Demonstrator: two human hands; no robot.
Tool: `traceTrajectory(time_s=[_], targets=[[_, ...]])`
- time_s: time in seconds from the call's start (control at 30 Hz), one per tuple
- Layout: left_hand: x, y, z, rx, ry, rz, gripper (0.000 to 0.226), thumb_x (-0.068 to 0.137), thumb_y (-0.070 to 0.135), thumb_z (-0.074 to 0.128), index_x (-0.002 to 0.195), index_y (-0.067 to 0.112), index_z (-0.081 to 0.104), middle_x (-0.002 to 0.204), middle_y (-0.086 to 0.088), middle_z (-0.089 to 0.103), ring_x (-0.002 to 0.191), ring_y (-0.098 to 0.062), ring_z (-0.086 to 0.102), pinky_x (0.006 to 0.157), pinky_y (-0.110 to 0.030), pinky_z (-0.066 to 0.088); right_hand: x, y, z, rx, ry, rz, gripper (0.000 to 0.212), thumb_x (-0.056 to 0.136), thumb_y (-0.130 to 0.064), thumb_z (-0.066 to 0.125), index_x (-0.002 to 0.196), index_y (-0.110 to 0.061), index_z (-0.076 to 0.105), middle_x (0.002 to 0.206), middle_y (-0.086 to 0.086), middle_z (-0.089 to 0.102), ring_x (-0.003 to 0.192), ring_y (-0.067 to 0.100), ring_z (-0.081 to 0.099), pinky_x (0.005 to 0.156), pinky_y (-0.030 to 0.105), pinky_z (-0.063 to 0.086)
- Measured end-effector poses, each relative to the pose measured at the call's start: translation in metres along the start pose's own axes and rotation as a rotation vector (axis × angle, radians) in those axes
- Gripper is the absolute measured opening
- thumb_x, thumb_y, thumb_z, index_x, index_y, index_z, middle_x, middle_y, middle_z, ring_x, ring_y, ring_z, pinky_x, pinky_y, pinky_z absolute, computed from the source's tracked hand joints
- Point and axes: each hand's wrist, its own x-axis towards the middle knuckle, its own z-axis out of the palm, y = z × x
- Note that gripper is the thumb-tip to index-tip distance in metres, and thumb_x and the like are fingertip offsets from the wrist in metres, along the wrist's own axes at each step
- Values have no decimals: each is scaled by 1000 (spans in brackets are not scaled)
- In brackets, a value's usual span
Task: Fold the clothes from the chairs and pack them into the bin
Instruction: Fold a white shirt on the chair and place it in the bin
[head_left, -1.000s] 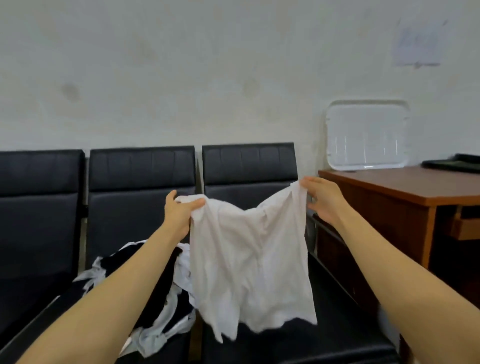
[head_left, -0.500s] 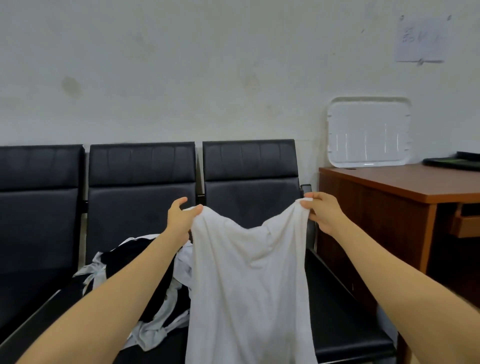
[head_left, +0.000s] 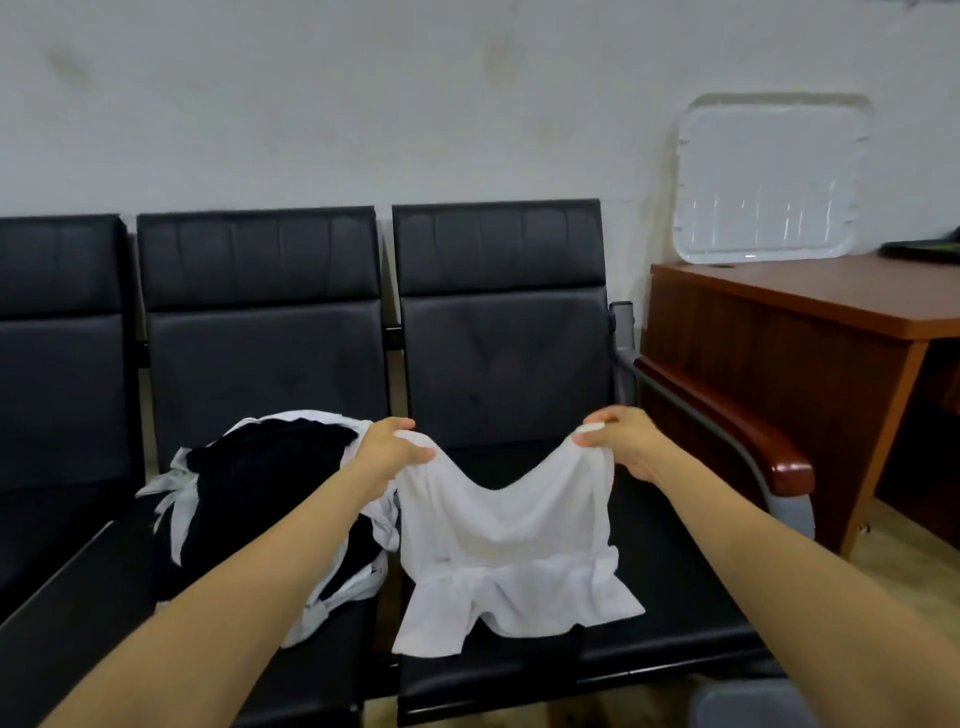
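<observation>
Far left of frame: left chair (head_left: 57, 364), black padded, only partly in view.

Next over: middle chair (head_left: 260, 353), same type. A clothes pile (head_left: 260, 483) sits on its seat, black fabric on top with white pieces sticking out at the sides and front. Unfolded, loose heap.

Centre left: left hand (head_left: 387, 449) reaches in over the pile's right edge. Thumb and curled fingers pinch the top left corner of the white garment (head_left: 498, 540).

Centre: the garment is held up by its top edge, which sags in a curve between the two hands. The lower part is down on the seat of the right chair (head_left: 504, 364), bunched in a crosswise ridge, with the hem spread flat toward the front of the seat. Its left edge runs just beside the pile; can't tell if they touch.

Centre right: right hand (head_left: 623, 441) pinches the top right corner, with fabric bunched between thumb and fingertips.

Right: brown armrest (head_left: 753, 441) on a grey frame, then a wooden table (head_left: 805, 296). A white tray (head_left: 769, 176) stands on it, leaning on the wall (head_left: 363, 104). A dark item (head_left: 924, 249) sits at the table's far right edge, cropped.

Bottom right: corner of a grey object (head_left: 743, 701), too cropped to identify.
</observation>
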Motion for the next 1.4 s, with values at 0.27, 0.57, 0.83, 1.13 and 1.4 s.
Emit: traceTrajectory(time_s=[0.27,0.57,0.83,1.13,1.4], targets=[[7,-43,-21,51,69,-110,62,82,4,72,137,16,46,139,-15,43,125,-35,46,93,-41,44,7,55,-19,-715,121,113,43,96,0,39,138,6,32,124,26,50,109,37,54,81,40,47],[-3,-52,-10,-299,184,10,19,87,1,63,95,16,71,105,-10,57,87,-19,55,82,-33,48,-9,38,-17,-516,24,-89,29,93,7,35,104,-3,59,110,17,61,92,28,56,72,30,45],[-9,26,-26,-307,184,181,33,101,6,40,122,16,63,117,-1,58,101,-15,57,88,-33,49,-23,-59,-27,81,25,-208,24,93,-3,51,105,-13,69,116,9,59,107,26,56,91,38,46],[-31,119,-59,-306,178,333,65,94,9,58,151,21,28,156,-6,26,138,-29,34,108,-42,38,-45,-125,-71,-79,244,-455,25,95,-6,49,90,-19,70,116,5,60,106,21,53,90,29,43],[-52,123,-81,-261,314,320,53,94,2,55,144,15,42,151,-11,36,135,-30,38,110,-40,36,-67,-125,-90,-529,357,-347,24,96,-6,46,109,-4,66,115,14,64,103,29,60,89,33,47]])
